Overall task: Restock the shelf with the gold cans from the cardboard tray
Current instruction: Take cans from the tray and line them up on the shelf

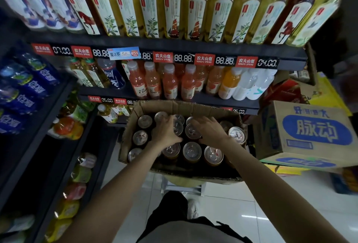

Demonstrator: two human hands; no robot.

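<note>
**Both hands down in the tray, cans not yet lifted**

Presently I have both hands inside the cardboard tray [147,105], which sits raised in front of the shelf [168,46], apparently on a stool or stand I can only partly see beneath it. The gold cans [192,151] stand upright in rows, tops facing me, filling most of the tray.

My left hand [168,129] is curled over the top of a can in the middle rows, fingers draped round its rim. My right hand [210,129] lies across the neighbouring cans, fingers spread and reaching toward the left. Whether either has closed firmly on a can I cannot tell; the knuckles hide the contact.

I judge the tray is kept close against the shelf front so each can travels only a short way. The hands work side by side, probably to lift one can apiece.

A printed carton [310,132] stands just right of the tray. Bottles crowd the upper shelves.
</note>
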